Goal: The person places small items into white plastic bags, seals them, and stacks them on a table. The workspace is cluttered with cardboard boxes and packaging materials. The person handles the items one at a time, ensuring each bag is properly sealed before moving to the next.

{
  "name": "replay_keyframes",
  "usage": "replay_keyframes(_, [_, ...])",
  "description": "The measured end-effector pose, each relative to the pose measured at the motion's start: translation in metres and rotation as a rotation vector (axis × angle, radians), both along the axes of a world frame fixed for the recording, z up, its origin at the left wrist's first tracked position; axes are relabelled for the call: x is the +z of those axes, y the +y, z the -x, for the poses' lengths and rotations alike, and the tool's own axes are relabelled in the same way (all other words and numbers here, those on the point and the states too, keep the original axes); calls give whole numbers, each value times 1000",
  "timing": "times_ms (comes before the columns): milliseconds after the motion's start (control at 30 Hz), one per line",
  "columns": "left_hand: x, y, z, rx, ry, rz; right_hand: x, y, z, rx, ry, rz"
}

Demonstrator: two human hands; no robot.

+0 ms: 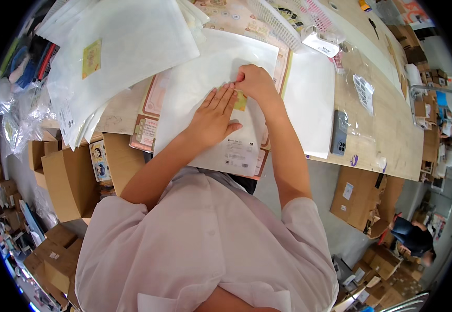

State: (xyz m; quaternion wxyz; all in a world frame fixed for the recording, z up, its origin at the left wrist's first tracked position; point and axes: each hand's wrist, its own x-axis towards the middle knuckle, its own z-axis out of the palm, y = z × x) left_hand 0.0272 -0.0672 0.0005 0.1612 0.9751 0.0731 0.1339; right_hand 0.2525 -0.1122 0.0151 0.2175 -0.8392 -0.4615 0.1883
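My left hand (pixel 215 117) lies flat on a white translucent plastic sleeve (pixel 187 97), thumb spread and nothing in its grasp. A yellow sticker (pixel 241 102) shows on the sleeve just right of its fingers. Beside those fingertips, at the sticker's upper edge, my right hand (pixel 256 82) has its fingers curled. Whether they pinch anything is hidden. Printed text and a barcode mark the sleeve's lower right. Under the sleeve lies a pink and brown printed sheet (pixel 145 134).
Left is a stack of similar sleeves (pixel 132 43). White plastic baskets (pixel 278 23) and a white device (pixel 321 42) stand at the back. A phone (pixel 339 132) lies near the table's right front edge. Open cardboard boxes (pixel 68 179) flank me; a person (pixel 413 236) bends at far right.
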Motion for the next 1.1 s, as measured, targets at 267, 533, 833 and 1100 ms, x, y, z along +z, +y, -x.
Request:
replay_keyframes(267, [14,-31,54,-46,-32,51,17,1,4,-92,76,71])
replay_keyframes(533, [17,-41,79,-34,51,23,15,-5,30,-74,-82,-228])
replay_keyframes(833, [24,-28,136,-297,112,-135,32,-55,71,-196,-135,-512])
replay_keyframes(1100, [92,2,179,-378,-357,29,56,-204,154,-860,871,-416])
